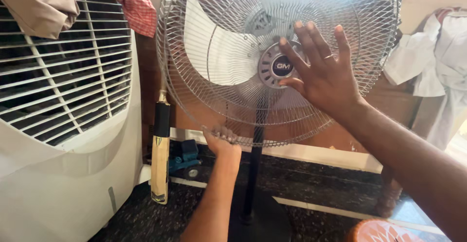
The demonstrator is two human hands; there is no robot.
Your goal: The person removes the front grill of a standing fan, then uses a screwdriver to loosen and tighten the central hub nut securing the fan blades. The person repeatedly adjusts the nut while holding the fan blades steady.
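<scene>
We have the pedestal fan (233, 76) upright at twelve o'clock. Our left hand (221, 142) is clenched on the guard's bottom rim at six o'clock; our right hand (323, 74) lies flat, fingers spread, beside the hub. The grille is on, nothing removed.

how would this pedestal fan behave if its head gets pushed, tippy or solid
Probably a bit tippy: the wide wire guard sits high on a thin black pole. The round base likely steadies it. The thin wire may flex where the right hand presses and the left hand grips.
</scene>
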